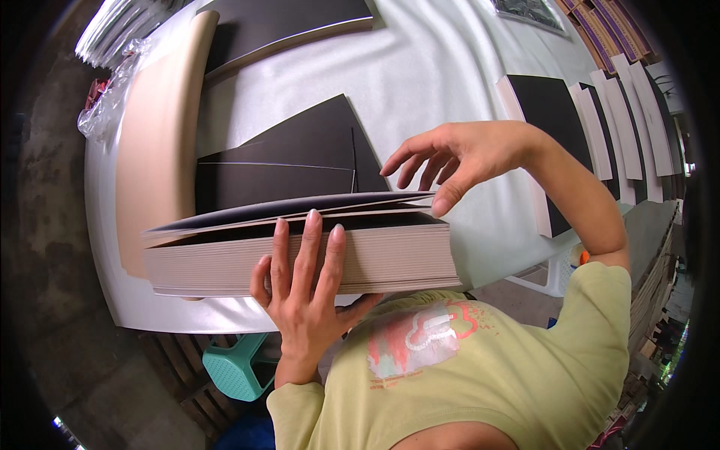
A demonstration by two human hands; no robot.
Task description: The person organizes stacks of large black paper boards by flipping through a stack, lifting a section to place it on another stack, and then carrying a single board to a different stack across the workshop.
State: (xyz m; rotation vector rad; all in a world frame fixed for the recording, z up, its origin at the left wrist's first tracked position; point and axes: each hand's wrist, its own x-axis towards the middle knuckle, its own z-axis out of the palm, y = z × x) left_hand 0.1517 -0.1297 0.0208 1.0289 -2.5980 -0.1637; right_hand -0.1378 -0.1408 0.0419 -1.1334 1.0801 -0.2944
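A thick stack of grey-edged boards with black faces [390, 259] stands at the near edge of the table. My left hand [304, 277] lies against its near side, fingers spread and tips reaching the upper edges. The topmost boards are lifted a little from the rest, leaving dark gaps. At the stack's right end my right hand [457, 161] hovers with fingers curved and apart, its thumb by the corner of a raised top board; whether it touches is hard to tell. Behind the stack lie flat black sheets [292, 142], partly hidden by it.
A large beige roll or sheet [157, 150] runs along the left, beside clear plastic [112, 105]. Another black board stack [292, 30] sits at the back. Several black-topped stacks [547, 120] line the right side. A green stool [236, 367] stands below the white-covered table [427, 67].
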